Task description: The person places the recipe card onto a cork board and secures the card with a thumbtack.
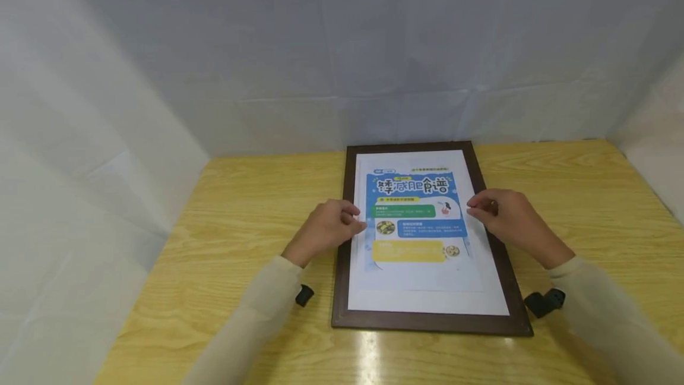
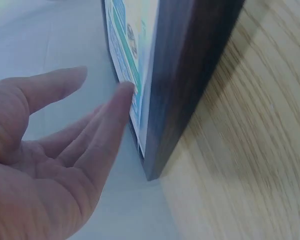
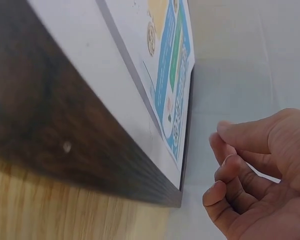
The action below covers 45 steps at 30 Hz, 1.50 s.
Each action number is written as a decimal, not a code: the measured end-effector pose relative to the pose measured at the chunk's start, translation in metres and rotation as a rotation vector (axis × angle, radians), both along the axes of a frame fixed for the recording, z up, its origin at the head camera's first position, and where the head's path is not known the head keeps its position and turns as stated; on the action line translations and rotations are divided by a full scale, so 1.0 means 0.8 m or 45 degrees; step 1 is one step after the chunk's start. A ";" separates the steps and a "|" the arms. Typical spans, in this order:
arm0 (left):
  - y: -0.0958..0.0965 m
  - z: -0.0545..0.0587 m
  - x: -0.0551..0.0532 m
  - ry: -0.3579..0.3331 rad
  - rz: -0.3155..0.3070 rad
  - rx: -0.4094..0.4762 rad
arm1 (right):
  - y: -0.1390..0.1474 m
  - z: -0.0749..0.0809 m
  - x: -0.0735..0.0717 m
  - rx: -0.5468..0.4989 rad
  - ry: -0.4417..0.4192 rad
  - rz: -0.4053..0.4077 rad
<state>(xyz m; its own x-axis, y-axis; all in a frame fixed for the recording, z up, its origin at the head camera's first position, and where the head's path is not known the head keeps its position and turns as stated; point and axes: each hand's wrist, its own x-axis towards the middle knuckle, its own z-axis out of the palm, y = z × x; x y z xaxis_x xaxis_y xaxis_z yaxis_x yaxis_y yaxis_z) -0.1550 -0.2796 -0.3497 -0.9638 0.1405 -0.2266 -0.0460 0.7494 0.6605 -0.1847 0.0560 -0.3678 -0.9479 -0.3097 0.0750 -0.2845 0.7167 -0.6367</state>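
A dark brown picture frame (image 1: 431, 323) lies flat on the wooden table, with a white backing (image 1: 427, 303) inside its border. On that backing rests a printed poster sheet (image 1: 417, 233) with blue, green and yellow panels and large Chinese lettering. My left hand (image 1: 330, 224) hovers over the frame's left side, its fingers relaxed; in the left wrist view a fingertip overlaps the sheet's edge, and thumb and fingers stand apart. Above the right side is my right hand (image 1: 507, 215), thumb near the index finger and the other fingers loosely bent, with nothing showing between them.
The wooden table (image 1: 240, 218) extends to both sides of the frame. Pale grey sheeting (image 1: 331, 46) hangs behind and along the sides, close to the frame's far edge. Small black objects (image 1: 545, 302) show beside both forearms.
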 end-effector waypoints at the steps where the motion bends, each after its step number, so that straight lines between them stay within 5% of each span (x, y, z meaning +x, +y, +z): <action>1: 0.002 0.000 0.001 0.015 -0.022 -0.003 | -0.002 0.000 -0.001 -0.002 -0.006 0.004; 9: 0.013 -0.005 0.004 0.041 -0.153 -0.034 | -0.020 0.000 -0.010 -0.014 -0.026 0.045; 19: 0.024 -0.017 0.011 0.124 -0.369 -0.277 | -0.046 -0.005 -0.025 0.013 -0.046 0.107; 32: 0.028 -0.024 0.019 0.096 -0.675 -0.482 | -0.078 -0.012 -0.047 0.008 -0.028 0.215; 45: 0.032 -0.022 0.022 0.005 -0.701 -0.507 | -0.107 -0.013 -0.065 -0.040 -0.056 0.290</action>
